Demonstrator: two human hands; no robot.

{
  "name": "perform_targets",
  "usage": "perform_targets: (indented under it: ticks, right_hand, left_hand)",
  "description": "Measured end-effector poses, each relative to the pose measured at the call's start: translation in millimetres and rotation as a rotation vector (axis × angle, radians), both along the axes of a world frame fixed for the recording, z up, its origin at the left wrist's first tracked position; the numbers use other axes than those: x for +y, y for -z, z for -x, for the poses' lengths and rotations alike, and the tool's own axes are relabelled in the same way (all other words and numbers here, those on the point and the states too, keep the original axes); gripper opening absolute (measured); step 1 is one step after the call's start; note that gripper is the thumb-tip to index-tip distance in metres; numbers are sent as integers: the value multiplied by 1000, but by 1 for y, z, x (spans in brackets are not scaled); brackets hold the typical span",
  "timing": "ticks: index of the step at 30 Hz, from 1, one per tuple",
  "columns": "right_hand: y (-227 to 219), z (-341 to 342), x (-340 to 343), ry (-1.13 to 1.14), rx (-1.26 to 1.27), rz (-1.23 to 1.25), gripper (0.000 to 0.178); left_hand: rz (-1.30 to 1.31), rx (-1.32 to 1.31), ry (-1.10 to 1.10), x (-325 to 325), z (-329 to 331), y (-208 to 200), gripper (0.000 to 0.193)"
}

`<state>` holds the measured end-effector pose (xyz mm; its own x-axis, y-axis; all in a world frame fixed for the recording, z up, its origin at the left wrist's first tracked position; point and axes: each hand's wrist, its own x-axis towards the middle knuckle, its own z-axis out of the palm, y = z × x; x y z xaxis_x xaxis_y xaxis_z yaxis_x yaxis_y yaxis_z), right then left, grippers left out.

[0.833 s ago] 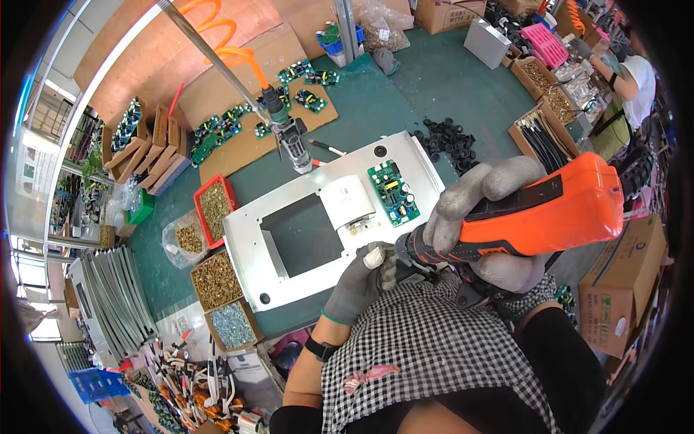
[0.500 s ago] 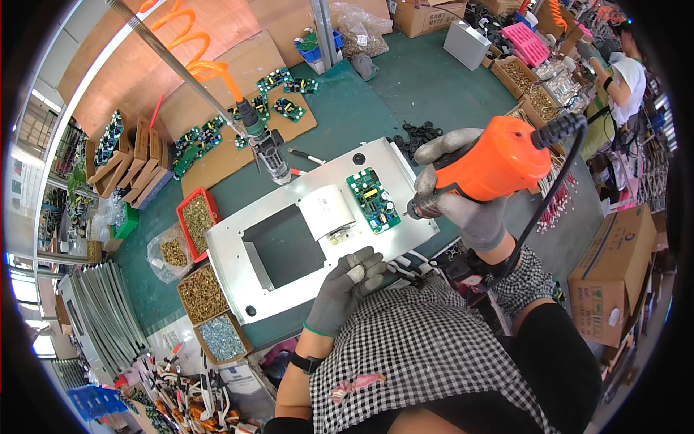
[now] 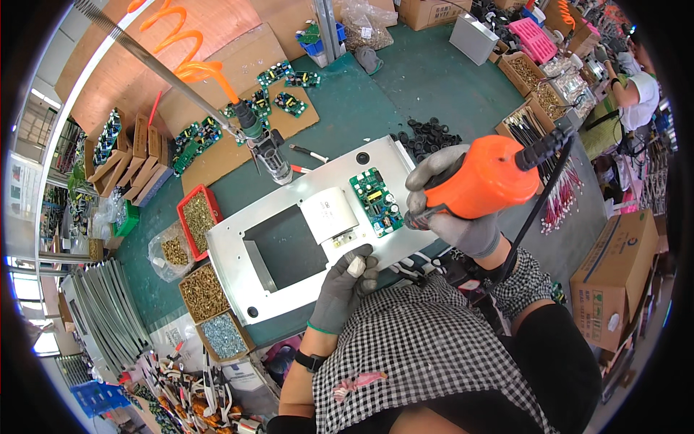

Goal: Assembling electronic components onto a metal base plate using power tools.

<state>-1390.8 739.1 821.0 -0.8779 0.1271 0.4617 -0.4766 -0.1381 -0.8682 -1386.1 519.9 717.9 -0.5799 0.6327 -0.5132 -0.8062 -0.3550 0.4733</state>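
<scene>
In my right hand (image 3: 463,230), in a grey glove, is an orange electric screwdriver (image 3: 483,177) with a black cable at its back end. The glove wraps round its body, and its front end hangs by the right edge of a green circuit board (image 3: 377,202); whether the bit touches anything is hidden. The board lies on a white metal panel (image 3: 282,293) with a rectangular cutout, beside a white cylindrical part (image 3: 327,214). My left hand (image 3: 344,286), also gloved, curls its fingers at the panel's near edge; what they hold, if anything, is hidden.
A hanging air screwdriver (image 3: 269,153) stands over the panel's far edge. Screws fill a red bin (image 3: 196,220) and cardboard boxes (image 3: 207,291) at left. Black caps (image 3: 428,137) lie beyond the panel. Spare circuit boards (image 3: 199,139) rest on cardboard; another person (image 3: 635,94) is at far right.
My right hand and the orange screwdriver have shifted slightly left, with the tool's back end lower. The left hand's fingers have curled in more tightly. The panel has stayed about where it was.
</scene>
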Motion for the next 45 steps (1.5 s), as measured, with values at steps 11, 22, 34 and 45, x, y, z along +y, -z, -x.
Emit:
perform_targets:
  ticks: [11,22,34,45]
  right_hand:
    - [3,-3,-6,-26,-190,-93,50]
    - [-4,-8,-11,-103,-53,-60,53]
    - [-33,-16,-26,-230,227,229,50]
    - [-24,-13,-22,-190,283,106,53]
  left_hand:
    - [-55,-2,56,5,7,9,50]
    - [-47,-3,-9,7,2,13,37]
    - [-150,3,63,5,3,6,44]
    - [-202,-37,95,4,3,13,44]
